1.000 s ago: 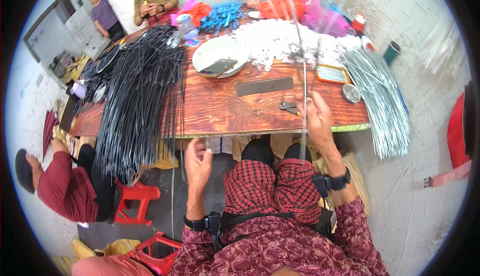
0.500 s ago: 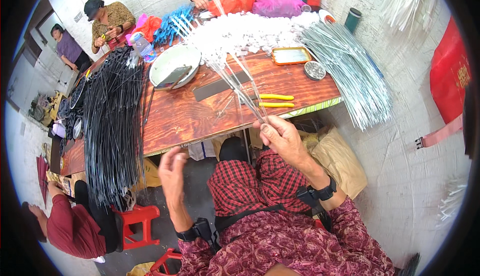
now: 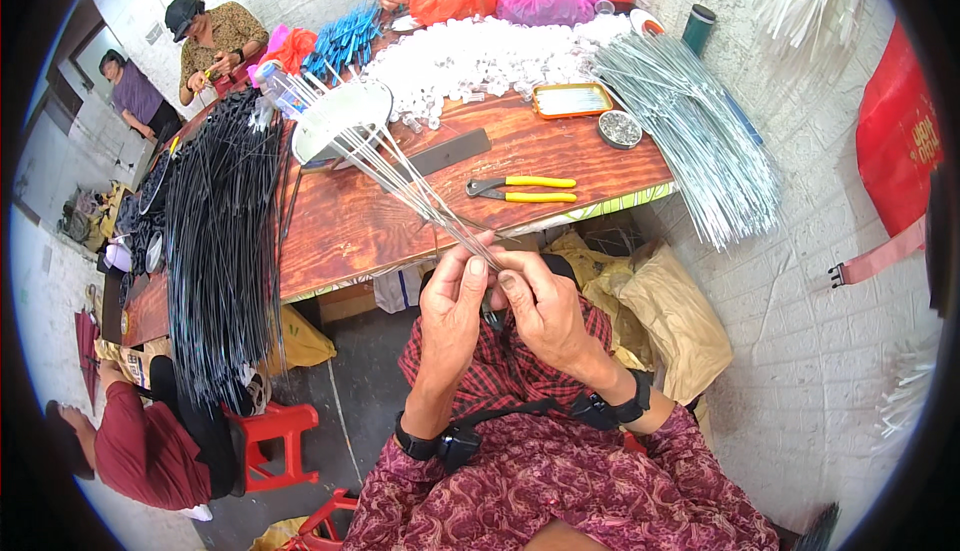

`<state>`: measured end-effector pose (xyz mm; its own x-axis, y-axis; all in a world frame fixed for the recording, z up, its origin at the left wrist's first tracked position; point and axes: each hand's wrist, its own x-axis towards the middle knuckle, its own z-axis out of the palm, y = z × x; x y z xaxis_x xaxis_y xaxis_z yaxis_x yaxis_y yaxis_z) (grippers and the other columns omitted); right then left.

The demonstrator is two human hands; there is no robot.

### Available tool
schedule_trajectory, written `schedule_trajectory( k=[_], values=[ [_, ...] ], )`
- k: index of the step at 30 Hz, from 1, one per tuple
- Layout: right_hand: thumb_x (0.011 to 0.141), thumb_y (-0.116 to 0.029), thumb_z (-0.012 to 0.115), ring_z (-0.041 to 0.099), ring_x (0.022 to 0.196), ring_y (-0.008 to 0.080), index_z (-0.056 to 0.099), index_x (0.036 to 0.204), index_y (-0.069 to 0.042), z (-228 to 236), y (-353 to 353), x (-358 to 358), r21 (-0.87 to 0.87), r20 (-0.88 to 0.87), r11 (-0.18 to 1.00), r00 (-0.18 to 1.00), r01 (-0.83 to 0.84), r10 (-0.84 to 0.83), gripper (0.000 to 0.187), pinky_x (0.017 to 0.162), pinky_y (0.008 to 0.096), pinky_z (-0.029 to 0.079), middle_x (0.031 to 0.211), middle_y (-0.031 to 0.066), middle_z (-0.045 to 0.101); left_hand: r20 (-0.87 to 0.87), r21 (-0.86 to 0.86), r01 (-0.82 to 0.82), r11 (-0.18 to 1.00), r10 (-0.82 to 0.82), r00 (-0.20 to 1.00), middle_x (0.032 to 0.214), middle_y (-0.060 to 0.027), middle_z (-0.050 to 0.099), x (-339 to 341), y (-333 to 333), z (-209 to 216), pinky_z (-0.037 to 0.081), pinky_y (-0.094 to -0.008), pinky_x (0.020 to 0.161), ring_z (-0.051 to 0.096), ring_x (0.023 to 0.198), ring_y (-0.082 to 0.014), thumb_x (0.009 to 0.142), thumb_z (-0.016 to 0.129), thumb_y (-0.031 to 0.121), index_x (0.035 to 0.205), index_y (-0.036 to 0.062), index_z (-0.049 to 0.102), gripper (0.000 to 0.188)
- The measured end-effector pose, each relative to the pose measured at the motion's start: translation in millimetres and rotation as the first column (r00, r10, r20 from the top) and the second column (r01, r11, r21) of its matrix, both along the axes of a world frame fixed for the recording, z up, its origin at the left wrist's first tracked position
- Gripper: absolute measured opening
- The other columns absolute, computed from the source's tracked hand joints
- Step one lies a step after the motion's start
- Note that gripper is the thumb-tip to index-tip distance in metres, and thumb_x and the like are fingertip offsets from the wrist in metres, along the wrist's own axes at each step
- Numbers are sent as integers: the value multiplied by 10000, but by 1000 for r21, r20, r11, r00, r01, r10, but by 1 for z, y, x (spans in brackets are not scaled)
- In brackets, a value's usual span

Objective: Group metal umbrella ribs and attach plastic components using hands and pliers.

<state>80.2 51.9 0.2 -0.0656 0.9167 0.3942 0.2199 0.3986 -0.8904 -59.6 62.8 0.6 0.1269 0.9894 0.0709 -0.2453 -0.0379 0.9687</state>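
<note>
A loose bundle of thin pale rods [image 3: 395, 173] slants up and left from my hands, its white far ends spread over a round pale basin [image 3: 350, 111]. My left hand [image 3: 455, 301] pinches the near part of the bundle between thumb and fingers. Close against it, my right hand [image 3: 545, 306] is closed round the same rods. The short ends below are mostly hidden by my fingers. Beyond my hands, yellow-handled pliers [image 3: 525, 189] lie on the wooden table [image 3: 340, 241], near a dark flat bar [image 3: 440, 159].
Small clear and white plastic pieces [image 3: 480, 56] are heaped behind. Silvery rods [image 3: 700, 141] overhang the right edge, black strands [image 3: 220, 251] the left. An orange-rimmed tray [image 3: 572, 100] sits beside a round tin [image 3: 620, 129]. Other people sit around; red stools [image 3: 280, 441] stand lower left.
My left hand has come in from the left, open before, and now grips the rods beside my right hand. The bundle has swung left, toward the basin.
</note>
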Motion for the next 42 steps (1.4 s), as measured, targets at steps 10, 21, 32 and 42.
schedule_trajectory(
  k=[10, 21, 32, 42],
  values=[
    [933, -272, 634, 670, 773, 342, 631, 870, -66, -26, 52, 11, 177, 171, 947, 956, -266, 237, 215, 658, 443, 514, 791, 135, 667, 214, 180, -301, 936, 262, 941, 769, 12, 539, -19, 12, 0, 438, -203, 561, 509, 651, -75, 1069, 507, 226, 1102, 77, 522, 153],
    [847, -170, 724, 553, 1044, 275, 676, 1151, -143, -66, 137, 91, 338, 643, 930, 687, 140, -338, 310, 894, 431, 431, 1135, 32, 628, 102, 64, -184, 981, 177, 979, 773, -16, 615, -43, 0, 27, 278, -166, 513, 337, 562, 0, 1088, 456, 230, 1298, 9, 568, 325],
    [915, -153, 689, 708, 823, 275, 671, 1042, -4, 7, 39, 14, 51, 105, 945, 942, -324, 317, 197, 738, 356, 545, 906, 155, 704, 201, 171, -145, 974, 110, 973, 867, -40, 680, -15, 23, 32, 364, -178, 583, 442, 637, -14, 1066, 518, 198, 1289, -34, 578, 328],
    [889, -103, 703, 683, 624, 232, 582, 945, -15, 1, 8, -13, 2, 52, 1000, 999, 14, -15, 159, 567, 340, 530, 770, 122, 683, 464, -121, -62, 991, 112, 878, 1020, -52, 646, -10, 26, 8, 537, -306, 864, 617, 929, -141, 1007, 624, 202, 1388, 20, 512, 437]
  ],
)
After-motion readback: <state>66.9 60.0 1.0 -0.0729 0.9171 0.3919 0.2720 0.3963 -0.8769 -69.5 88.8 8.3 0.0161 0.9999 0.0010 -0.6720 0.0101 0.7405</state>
